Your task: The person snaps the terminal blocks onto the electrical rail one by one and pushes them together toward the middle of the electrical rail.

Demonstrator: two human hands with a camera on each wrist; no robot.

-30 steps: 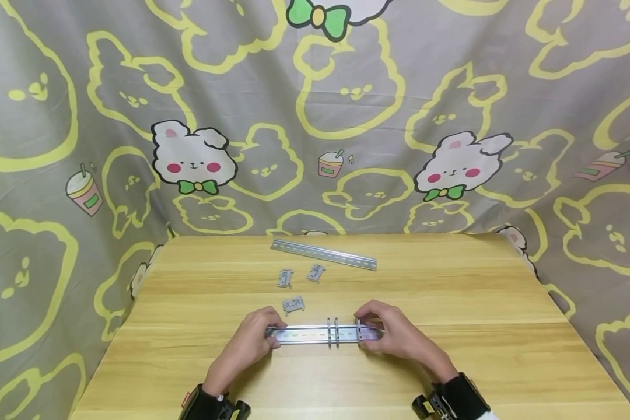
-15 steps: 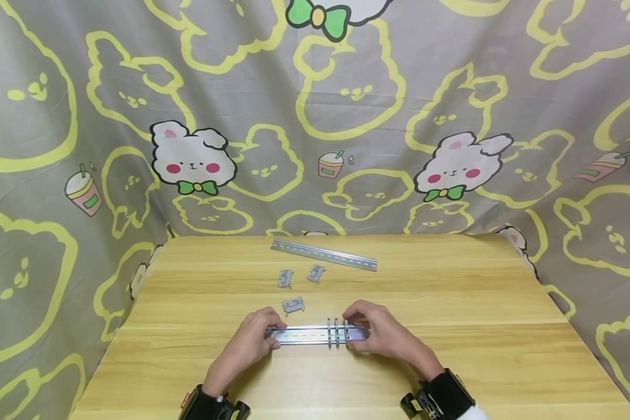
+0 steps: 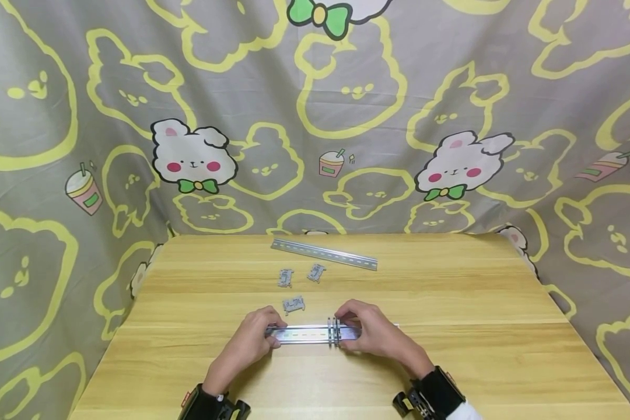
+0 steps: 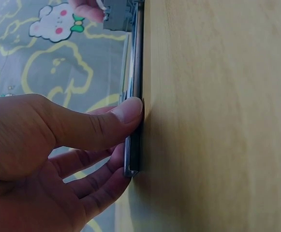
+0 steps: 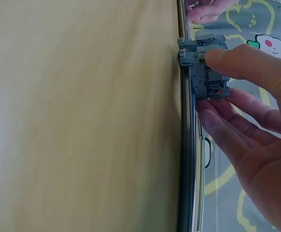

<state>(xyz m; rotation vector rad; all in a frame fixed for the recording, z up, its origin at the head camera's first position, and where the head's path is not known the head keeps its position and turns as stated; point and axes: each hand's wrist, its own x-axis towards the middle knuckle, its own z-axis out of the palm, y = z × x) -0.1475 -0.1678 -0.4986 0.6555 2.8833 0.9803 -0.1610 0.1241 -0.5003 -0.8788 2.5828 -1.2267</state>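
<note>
A slotted metal DIN rail (image 3: 301,335) lies crosswise on the table near the front. My left hand (image 3: 254,335) grips its left end, thumb (image 4: 128,111) on the near edge and fingers behind. Several narrow grey terminal blocks (image 3: 329,333) stand across the rail right of its middle, packed close together. With thumb and fingers, my right hand (image 3: 370,331) pinches the rightmost block (image 5: 203,79). That hand covers the rail's right end in the head view. The right wrist view shows the blocks side by side, their feet at the rail's edge.
A second metal rail (image 3: 324,255) lies slanted at the back of the wooden table (image 3: 478,303). Between the rails are three loose grey blocks, one (image 3: 294,304) just beyond my left hand. A patterned curtain (image 3: 357,116) hangs behind the table.
My right hand has slid its block leftward along the rail, closing the gap to the other blocks. My left hand stays at the rail's left end.
</note>
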